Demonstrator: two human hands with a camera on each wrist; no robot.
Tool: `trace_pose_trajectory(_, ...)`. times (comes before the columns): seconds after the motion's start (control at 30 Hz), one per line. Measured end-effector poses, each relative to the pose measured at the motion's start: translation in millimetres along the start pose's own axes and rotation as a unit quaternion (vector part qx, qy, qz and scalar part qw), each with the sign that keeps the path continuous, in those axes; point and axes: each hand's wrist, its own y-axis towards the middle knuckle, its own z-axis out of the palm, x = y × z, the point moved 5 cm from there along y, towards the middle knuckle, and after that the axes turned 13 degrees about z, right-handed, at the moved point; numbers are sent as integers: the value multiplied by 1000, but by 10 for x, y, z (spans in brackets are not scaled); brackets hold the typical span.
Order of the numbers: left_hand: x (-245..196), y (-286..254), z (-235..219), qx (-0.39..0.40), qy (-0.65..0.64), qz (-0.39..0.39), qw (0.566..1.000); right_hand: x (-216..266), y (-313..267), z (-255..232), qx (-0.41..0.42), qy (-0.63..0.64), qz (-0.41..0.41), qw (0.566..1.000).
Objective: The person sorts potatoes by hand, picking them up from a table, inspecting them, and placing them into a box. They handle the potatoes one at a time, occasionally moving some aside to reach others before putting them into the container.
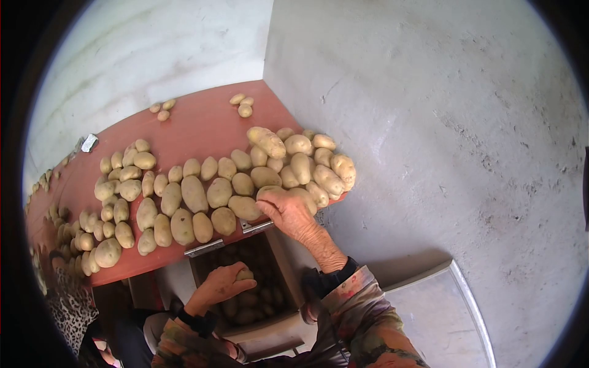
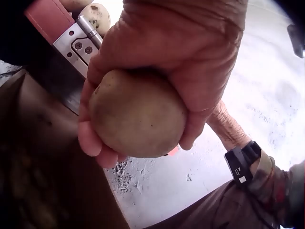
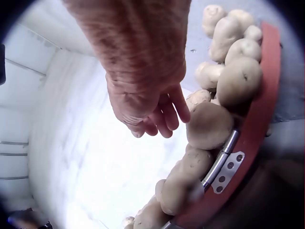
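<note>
My left hand [image 1: 215,287] grips a potato [image 2: 138,114], its fingers and thumb curled round the sides. That hand hangs over an open box [image 1: 284,260] below the table edge, with more potatoes [image 1: 246,314] inside. My right hand [image 1: 289,213] is at the near edge of the red table, right by the potatoes [image 1: 245,208] in the front row. In the right wrist view its fingers [image 3: 164,121] are loosely bent beside a large potato [image 3: 209,125], and nothing shows between them.
Rows of potatoes [image 1: 195,195] cover the red table [image 1: 202,116], heaped at its right end [image 1: 328,178]. Small groups lie farther back. Metal hinges [image 1: 204,248] line the front edge. A grey wall [image 1: 417,135] stands at right, and another person's patterned sleeve [image 1: 72,313] shows at left.
</note>
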Motion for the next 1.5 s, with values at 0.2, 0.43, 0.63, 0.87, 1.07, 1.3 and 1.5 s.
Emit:
trace_pose_trajectory(0.2, -26, -27, 41, 32, 76, -8, 997, -116, -20, -572, -251, -164, -15, 954)
trace_pose_trajectory(0.43, 207, -118, 128, 28, 188, 50, 980, -624, -144, -1207, -359, -230, 121, 896)
trace_pose_trajectory(0.63, 89, -32, 88, 9, 116, 67, 991, -1078, -118, -1168, -300, -221, 222, 901)
trace_pose_trajectory(0.87, 48, -45, 89, 23, 113, 86, 990, -1278, -47, -1135, -291, -130, 271, 908)
trace_pose_trajectory(1.07, -58, 3, -45, -33, 111, 102, 988, -993, -58, -1207, -344, -98, 180, 916)
trace_pose_trajectory(1.3, -158, 73, -157, -126, -334, 66, 932, -255, -85, -497, -16, 121, 120, 985)
trace_pose_trajectory(1.5, -170, 77, -132, -179, -486, 57, 853, 150, -306, 300, 281, 19, -7, 960)
